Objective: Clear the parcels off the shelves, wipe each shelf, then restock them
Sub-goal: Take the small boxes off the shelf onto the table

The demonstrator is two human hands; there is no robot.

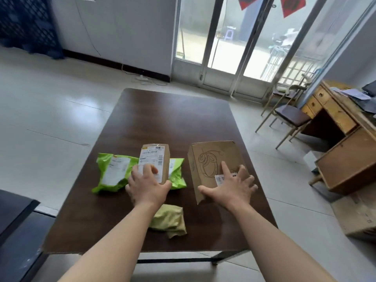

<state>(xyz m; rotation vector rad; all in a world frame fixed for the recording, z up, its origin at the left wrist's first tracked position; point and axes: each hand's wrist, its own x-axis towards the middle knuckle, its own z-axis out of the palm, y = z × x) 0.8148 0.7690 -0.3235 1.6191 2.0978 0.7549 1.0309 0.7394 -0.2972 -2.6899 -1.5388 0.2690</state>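
On the dark brown table point(173, 119) lie several parcels. A small cardboard box point(155, 157) with a white shipping label rests on top of green plastic mailer bags point(110, 171). My left hand point(147, 186) grips the near end of that small box, thumb on its right side. A larger cardboard box point(207, 159) with a line drawing stands to the right. My right hand point(234, 187) lies on its near top with fingers spread. A crumpled yellow-green cloth point(169, 220) lies on the table near my left wrist.
A wooden desk point(343, 143) and a metal chair point(291, 117) stand to the right. Glass doors point(223, 43) are straight ahead. A flattened cardboard piece point(360, 212) lies on the floor at right. A dark surface point(14, 206) sits at the left edge.
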